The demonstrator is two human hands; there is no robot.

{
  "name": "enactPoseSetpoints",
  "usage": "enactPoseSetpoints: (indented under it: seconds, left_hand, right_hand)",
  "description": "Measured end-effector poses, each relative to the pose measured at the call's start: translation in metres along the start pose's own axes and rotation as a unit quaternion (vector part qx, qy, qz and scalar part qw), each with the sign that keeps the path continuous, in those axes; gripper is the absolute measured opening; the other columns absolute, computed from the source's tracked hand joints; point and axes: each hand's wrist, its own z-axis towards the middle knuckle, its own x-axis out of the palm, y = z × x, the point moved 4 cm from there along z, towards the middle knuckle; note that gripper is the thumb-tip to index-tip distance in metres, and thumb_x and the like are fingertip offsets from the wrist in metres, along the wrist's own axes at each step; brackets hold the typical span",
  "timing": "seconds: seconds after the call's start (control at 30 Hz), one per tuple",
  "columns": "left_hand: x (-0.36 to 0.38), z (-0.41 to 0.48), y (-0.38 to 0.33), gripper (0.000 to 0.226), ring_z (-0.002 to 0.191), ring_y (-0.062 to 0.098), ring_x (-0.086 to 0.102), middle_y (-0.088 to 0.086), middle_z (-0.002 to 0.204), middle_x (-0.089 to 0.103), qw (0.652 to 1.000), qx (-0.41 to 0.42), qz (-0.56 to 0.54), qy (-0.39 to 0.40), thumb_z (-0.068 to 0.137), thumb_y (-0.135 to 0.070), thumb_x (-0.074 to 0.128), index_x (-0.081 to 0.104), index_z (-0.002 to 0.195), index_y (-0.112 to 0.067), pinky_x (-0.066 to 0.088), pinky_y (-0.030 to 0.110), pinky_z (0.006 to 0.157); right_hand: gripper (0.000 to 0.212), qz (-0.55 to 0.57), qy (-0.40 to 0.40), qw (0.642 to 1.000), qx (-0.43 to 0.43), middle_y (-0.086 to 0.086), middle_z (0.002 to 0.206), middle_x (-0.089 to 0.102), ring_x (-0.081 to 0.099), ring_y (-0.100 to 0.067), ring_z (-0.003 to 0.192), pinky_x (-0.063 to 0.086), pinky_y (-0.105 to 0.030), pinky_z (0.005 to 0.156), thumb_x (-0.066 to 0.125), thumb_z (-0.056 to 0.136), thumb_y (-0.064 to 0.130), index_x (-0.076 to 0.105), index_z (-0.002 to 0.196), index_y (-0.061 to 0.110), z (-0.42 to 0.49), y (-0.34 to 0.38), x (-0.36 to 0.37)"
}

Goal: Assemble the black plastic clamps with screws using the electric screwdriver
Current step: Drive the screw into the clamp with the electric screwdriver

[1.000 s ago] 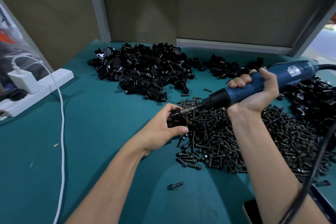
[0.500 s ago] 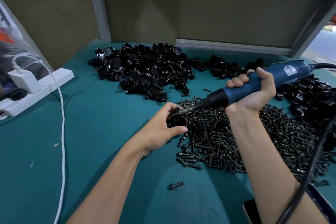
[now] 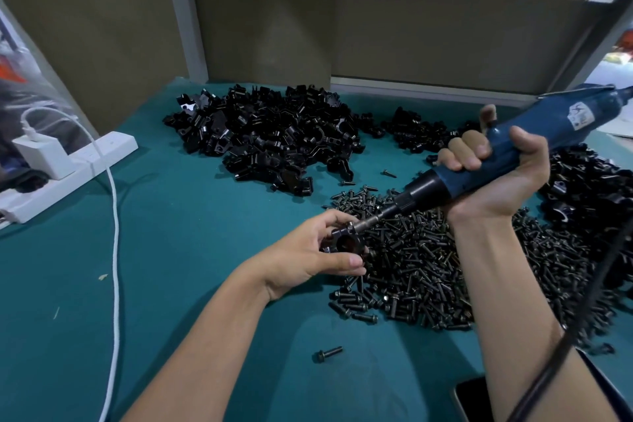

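My left hand [image 3: 308, 257] grips a black plastic clamp [image 3: 346, 240] with a round bore, just above the green table. My right hand [image 3: 493, 175] is wrapped around the blue electric screwdriver [image 3: 534, 144]. The tool slants down to the left and its bit tip [image 3: 359, 225] presses on the clamp's top right corner. A wide heap of dark screws [image 3: 445, 264] lies under and right of both hands. One big pile of black clamps [image 3: 270, 137] sits at the back, and another pile of clamps [image 3: 589, 195] at the right.
A white power strip with a charger [image 3: 54, 161] lies at the left edge, and its white cable [image 3: 114, 250] runs toward me. A single loose screw [image 3: 329, 353] lies near my left forearm. A phone [image 3: 476, 397] sits at the bottom right. The tool's black cord [image 3: 582, 315] crosses my right arm.
The screwdriver's rear end has risen a little, so the tool slants more steeply onto the clamp. My left hand stays where it was with the clamp.
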Motion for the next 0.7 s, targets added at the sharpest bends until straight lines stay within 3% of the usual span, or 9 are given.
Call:
enactPoseSetpoints:
  seconds: [0.1, 0.23, 0.3, 0.47, 0.7]
  left_hand:
    - [-0.009, -0.002, -0.002, 0.046, 0.096, 0.034, 0.071, 0.016, 0.119, 0.056, 0.996, 0.005, -0.090, -0.027, 0.074, 0.002, 0.072, 0.058, 0.117, -0.009, 0.057, 0.041, 0.089]
    - [-0.014, 0.000, -0.008, 0.041, 0.093, 0.032, 0.072, 0.015, 0.109, 0.056, 0.985, 0.060, -0.151, -0.054, 0.073, 0.005, 0.070, 0.059, 0.110, -0.007, 0.060, 0.032, 0.082]
    - [-0.014, 0.002, -0.007, 0.039, 0.095, 0.031, 0.072, 0.013, 0.109, 0.057, 0.987, 0.068, -0.128, -0.065, 0.076, 0.007, 0.070, 0.058, 0.110, -0.009, 0.060, 0.031, 0.082]
    - [-0.012, 0.002, -0.004, 0.045, 0.101, 0.034, 0.071, 0.007, 0.111, 0.062, 0.993, 0.068, -0.078, -0.064, 0.070, -0.004, 0.077, 0.061, 0.110, -0.015, 0.055, 0.042, 0.094]
    - [-0.014, 0.000, -0.008, 0.042, 0.103, 0.032, 0.070, -0.007, 0.097, 0.073, 0.995, 0.071, -0.004, -0.070, 0.072, -0.006, 0.080, 0.065, 0.107, -0.024, 0.057, 0.042, 0.091]
  right_hand:
    - [0.024, 0.016, -0.024, 0.999, -0.020, 0.008, 0.050, 0.041, 0.038, -0.007, 0.040, 0.033, -0.020, 0.042, 0.045, 0.073, 0.029, 0.052, 0.089, 0.013, 0.002, 0.010, -0.007]
    - [0.020, 0.021, -0.074, 0.996, -0.050, 0.008, 0.052, 0.042, 0.037, -0.007, 0.042, 0.033, -0.020, 0.044, 0.046, 0.074, 0.030, 0.051, 0.085, 0.014, 0.000, 0.014, -0.018]
    - [0.018, 0.003, -0.086, 0.995, -0.053, 0.007, 0.052, 0.042, 0.038, -0.008, 0.043, 0.034, -0.020, 0.045, 0.048, 0.073, 0.029, 0.052, 0.083, 0.015, -0.001, 0.011, -0.019]
    - [0.016, -0.010, -0.103, 0.994, -0.046, 0.006, 0.053, 0.044, 0.041, -0.009, 0.043, 0.036, -0.020, 0.045, 0.052, 0.073, 0.028, 0.053, 0.081, 0.015, -0.001, 0.004, -0.022]
    - [0.011, -0.015, -0.106, 0.993, -0.042, 0.006, 0.054, 0.045, 0.041, -0.009, 0.043, 0.036, -0.021, 0.047, 0.050, 0.080, 0.026, 0.054, 0.079, 0.015, -0.002, -0.002, -0.025]
